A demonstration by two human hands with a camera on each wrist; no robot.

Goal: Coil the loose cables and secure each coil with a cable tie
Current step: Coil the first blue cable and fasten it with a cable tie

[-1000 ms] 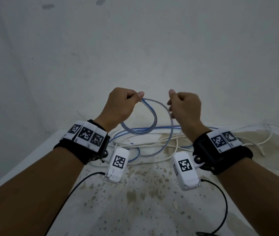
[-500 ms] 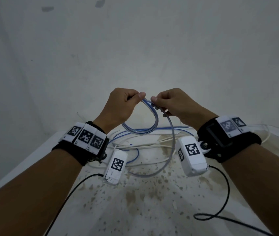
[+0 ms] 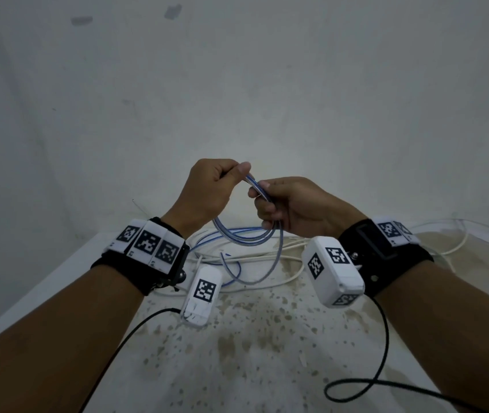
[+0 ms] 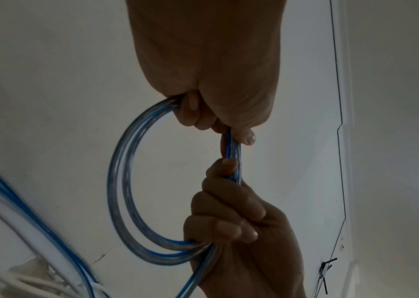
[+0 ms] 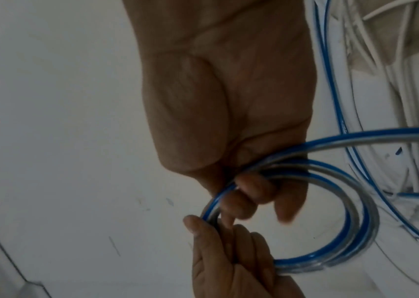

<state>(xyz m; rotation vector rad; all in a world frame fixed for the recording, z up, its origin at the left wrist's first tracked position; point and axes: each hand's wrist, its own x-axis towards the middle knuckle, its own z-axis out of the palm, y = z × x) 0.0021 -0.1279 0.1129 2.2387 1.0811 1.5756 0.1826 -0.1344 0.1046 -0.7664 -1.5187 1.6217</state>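
Where apart before, hands (image 3: 207,189) together.

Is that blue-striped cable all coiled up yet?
Partly: both hands hold a few loops of the blue-striped cable; the rest trails loose onto the table.

plain grey-white wall (image 3: 267,84) with few dark smudges; white table (image 3: 252,368) speckled brown stains; dim light.

blue-striped clear cable (image 3: 246,239), looped coil, held aloft
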